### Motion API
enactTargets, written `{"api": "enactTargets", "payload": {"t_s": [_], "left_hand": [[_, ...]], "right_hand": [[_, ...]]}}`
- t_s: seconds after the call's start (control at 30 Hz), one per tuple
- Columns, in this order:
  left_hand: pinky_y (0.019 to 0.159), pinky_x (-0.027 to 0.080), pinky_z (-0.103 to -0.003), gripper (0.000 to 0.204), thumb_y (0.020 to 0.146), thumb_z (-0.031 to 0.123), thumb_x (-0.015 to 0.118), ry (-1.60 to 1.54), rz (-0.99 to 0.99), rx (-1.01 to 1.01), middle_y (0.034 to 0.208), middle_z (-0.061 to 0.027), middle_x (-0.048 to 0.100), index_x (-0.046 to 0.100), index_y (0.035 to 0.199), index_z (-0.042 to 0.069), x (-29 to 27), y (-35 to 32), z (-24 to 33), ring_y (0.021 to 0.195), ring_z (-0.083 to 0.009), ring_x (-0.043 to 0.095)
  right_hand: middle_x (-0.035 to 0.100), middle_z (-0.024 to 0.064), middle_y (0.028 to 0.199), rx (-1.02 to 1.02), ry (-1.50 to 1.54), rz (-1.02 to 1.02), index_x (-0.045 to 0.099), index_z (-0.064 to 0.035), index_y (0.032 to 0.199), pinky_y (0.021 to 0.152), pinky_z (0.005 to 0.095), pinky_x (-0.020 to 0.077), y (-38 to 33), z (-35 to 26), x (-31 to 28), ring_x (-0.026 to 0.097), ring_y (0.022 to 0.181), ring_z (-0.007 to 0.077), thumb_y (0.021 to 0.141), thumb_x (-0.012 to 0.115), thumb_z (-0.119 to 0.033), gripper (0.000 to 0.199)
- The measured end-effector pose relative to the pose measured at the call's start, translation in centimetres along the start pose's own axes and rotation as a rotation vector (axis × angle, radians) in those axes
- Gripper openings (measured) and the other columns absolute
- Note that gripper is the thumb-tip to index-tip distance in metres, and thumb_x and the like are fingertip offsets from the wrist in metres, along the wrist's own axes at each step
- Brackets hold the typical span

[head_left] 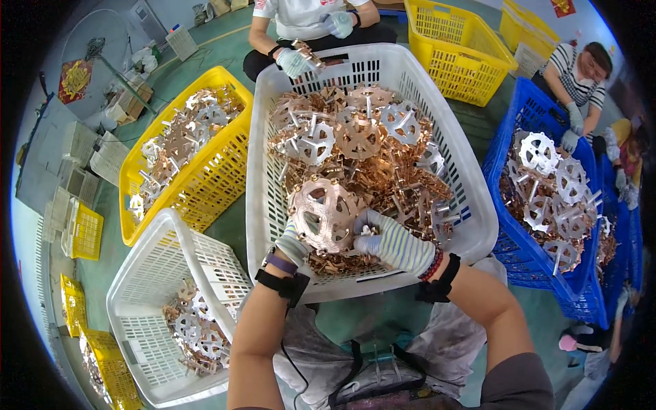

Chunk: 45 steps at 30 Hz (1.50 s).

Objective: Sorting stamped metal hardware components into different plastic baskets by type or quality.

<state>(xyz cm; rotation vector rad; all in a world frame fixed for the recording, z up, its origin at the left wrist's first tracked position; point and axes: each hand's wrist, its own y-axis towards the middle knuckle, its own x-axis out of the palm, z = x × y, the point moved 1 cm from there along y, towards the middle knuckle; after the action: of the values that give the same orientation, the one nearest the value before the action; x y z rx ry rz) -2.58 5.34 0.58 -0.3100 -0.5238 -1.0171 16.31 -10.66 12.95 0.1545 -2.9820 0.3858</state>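
Note:
A round copper-coloured metal disc, with large cut-outs and small knobs round its rim, is held up above the near part of a big white basket. My left hand, in a striped glove, is closed on the disc's left edge, its fingers partly hidden behind it. At the disc's right edge my right hand, also gloved, has its fingers bent and pressed together against it. Beneath lies a heap of copper-coloured metal scraps, with silvery spoked discs and another copper-coloured disc on top.
Opposite me, a person's gloved hand holds a metal piece. Left stand a yellow basket and a white one, both holding discs. A blue basket of discs is at right, beside another person. A yellow basket stands behind.

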Motion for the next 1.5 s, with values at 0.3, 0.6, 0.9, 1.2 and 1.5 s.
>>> {"api": "enactTargets", "payload": {"t_s": [0.3, 0.6, 0.9, 1.2, 1.5], "left_hand": [[0.104, 0.039, -0.038, 0.04, 0.098, 0.023, 0.039, -0.033, -0.111, 0.205, 0.133, -0.0083, 0.049, 0.041, 0.136, 0.011, -2.0, -0.8, -1.7, 0.12, -0.0233, 0.047], [0.092, 0.045, -0.029, 0.032, 0.09, 0.02, 0.058, 0.749, 0.585, 0.464, 0.109, -0.0061, 0.06, 0.056, 0.119, 0.009, 5.6, -8.2, 8.9, 0.098, -0.0159, 0.057], [0.088, 0.046, -0.036, 0.033, 0.09, 0.03, 0.06, -0.157, 0.8, 1.025, 0.087, -0.0057, 0.062, 0.061, 0.111, 0.005, 6.2, -15.4, 15.6, 0.073, -0.016, 0.055], [0.074, 0.053, -0.03, 0.041, 0.091, 0.021, 0.057, 0.218, 0.827, 0.559, 0.082, -0.0035, 0.059, 0.05, 0.125, -0.002, 8.4, -10.6, 12.7, 0.07, -0.0109, 0.056], [0.071, 0.048, -0.026, 0.038, 0.091, 0.021, 0.055, 0.253, 0.725, 0.589, 0.079, -0.0032, 0.058, 0.053, 0.122, -0.003, 10.6, -11.5, 13.3, 0.069, -0.0101, 0.053]], "right_hand": [[0.056, -0.0002, 0.072, -0.023, 0.132, -0.026, 0.056, -0.0045, 0.094, 0.056, 0.0219, 0.0443, -0.2, -0.8, -1.2, 0.053, 0.064, 0.0072, 0.082, 0.062, -0.018, 0.019], [0.047, 0.0242, 0.133, -0.005, -0.457, 0.091, 0.037, 0.0041, 0.136, 0.1, 0.0381, 0.0409, 2.6, 3.0, -2.5, 0.048, 0.122, 0.0323, 0.085, 0.066, -0.032, 0.069], [0.057, 0.014, 0.118, -0.002, -0.422, 0.126, 0.049, -0.0005, 0.129, 0.097, 0.0318, 0.0398, 2.8, 1.9, -2.0, 0.052, 0.113, 0.0212, 0.087, 0.061, -0.023, 0.049], [0.065, 0.0093, 0.087, -0.207, -0.548, 0.051, 0.066, -0.0025, 0.1, 0.071, 0.0302, 0.05, -2.2, -2.6, 3.3, 0.062, 0.078, 0.0171, 0.084, 0.06, -0.009, 0.018], [0.065, 0.0197, 0.101, 0.34, -0.967, -0.893, 0.06, -0.0011, 0.111, 0.083, 0.0408, 0.0484, -4.0, 20.6, 7.3, 0.062, 0.093, 0.0357, 0.085, 0.052, -0.014, 0.03]]}}
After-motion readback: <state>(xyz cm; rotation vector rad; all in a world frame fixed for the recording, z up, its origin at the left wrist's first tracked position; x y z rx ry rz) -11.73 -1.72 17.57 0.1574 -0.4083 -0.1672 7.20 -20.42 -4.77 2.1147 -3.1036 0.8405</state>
